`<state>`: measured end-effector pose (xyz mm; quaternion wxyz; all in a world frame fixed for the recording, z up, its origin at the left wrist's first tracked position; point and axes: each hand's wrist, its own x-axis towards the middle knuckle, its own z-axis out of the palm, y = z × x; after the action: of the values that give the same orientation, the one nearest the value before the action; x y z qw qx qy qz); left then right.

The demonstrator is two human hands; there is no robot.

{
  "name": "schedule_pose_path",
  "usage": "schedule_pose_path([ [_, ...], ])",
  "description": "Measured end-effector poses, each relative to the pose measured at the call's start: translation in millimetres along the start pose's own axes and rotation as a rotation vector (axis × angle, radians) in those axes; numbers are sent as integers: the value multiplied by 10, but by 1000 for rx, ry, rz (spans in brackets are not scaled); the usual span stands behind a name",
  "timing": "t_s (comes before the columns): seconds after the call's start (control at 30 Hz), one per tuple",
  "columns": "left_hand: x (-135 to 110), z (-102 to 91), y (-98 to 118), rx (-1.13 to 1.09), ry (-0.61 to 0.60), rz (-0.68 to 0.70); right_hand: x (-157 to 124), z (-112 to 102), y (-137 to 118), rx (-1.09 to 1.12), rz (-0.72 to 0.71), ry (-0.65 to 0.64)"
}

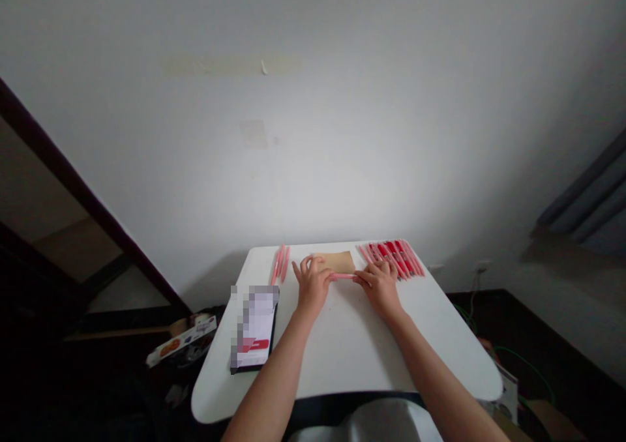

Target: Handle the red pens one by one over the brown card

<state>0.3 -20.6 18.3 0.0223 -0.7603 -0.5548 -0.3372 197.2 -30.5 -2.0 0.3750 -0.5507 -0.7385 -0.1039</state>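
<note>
My left hand and my right hand meet at the far middle of a white table. Between them they pinch one pink pen, held level, each hand closed on one end. Just behind the pen lies a brown paper piece. A row of several red and pink pens lies to the right of my right hand. A few pink pens lie to the left of my left hand.
A dark-edged box or tablet with a red mark lies on the table's left side. A white wall stands right behind the table. On the dark floor at the left lies a printed carton; cables and boxes are at the right.
</note>
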Motion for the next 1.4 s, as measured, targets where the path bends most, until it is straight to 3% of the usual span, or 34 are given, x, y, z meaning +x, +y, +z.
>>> schedule_pose_path([
  [0.2, 7, 4, 2, 19, -17, 30, 5, -11, -22, -1, 12, 30],
  [1.2, -37, 78, 14, 25, -60, -128, -25, 70, 55, -20, 31, 49],
  [1.4, -31, 58, -1, 9, -17, -74, -31, 44, 51, -20, 50, 41],
])
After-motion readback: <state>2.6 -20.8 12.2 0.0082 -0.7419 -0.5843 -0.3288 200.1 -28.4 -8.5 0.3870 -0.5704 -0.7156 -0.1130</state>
